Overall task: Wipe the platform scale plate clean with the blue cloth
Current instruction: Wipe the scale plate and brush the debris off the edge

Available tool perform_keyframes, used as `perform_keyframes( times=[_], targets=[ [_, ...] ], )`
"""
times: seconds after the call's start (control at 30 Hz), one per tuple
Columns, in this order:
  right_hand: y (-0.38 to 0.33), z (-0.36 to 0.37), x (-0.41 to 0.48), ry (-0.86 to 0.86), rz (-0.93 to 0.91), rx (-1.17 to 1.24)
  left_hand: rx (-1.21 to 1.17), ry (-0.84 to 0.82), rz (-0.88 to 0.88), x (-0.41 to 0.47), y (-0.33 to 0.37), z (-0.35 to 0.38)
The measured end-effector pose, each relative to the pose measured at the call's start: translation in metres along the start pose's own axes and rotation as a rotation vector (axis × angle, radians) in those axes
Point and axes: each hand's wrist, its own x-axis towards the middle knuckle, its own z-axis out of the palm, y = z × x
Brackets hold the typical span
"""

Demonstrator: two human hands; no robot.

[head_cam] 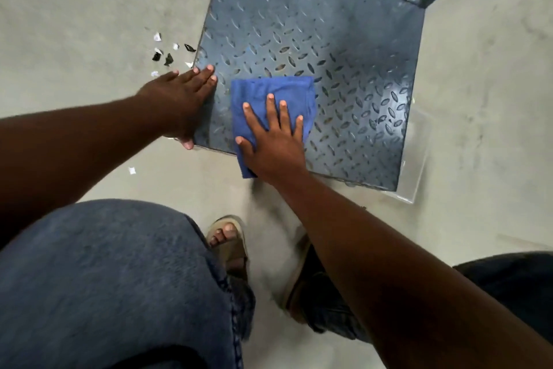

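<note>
Flat, the right hand (pixel 273 141) presses folded blue cloth (pixel 273 93) (soft) onto diamond-tread plate (pixel 299 24).

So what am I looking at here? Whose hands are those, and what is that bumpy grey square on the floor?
There is no machine here, just a person. The picture comes from a camera worn on their head, looking down, so you see their own arms, jeans and sandals.

The bumpy grey square is the metal plate of a platform scale, a big scale that sits on the concrete floor. The bumps are a raised pattern in the metal.

The right hand lies flat, fingers spread, pressing a folded blue cloth onto the plate near its front edge, for wiping. The left hand rests open on the plate's left edge. Neither hand grips anything.

On the floor left of the plate lie small black and white scraps. I cannot tell what they are.
</note>
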Motion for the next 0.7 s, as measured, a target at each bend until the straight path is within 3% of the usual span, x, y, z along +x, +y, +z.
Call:
perform_keyframes(
  times=[0.23,0.3,0.43,0.5,0.7],
  targets=[
    [0.094,-0.004,-0.056,-0.075,0.588,0.201,0.025,-0.003,0.004,0.004,0.000,0.006],
    [0.072,-0.002,-0.061,-0.070,0.563,0.198,0.021,-0.005,0.003,0.005,0.000,0.006],
    [0.015,0.008,-0.069,-0.073,0.236,0.127,0.016,-0.003,-0.033,0.004,0.004,0.008],
    [0.029,0.008,-0.071,-0.060,0.239,0.132,-0.011,-0.013,-0.041,0.005,0.004,0.008],
    [0.121,-0.002,-0.087,-0.114,0.814,0.302,0.022,-0.018,-0.028,0.005,0.002,0.007]
  ],
)
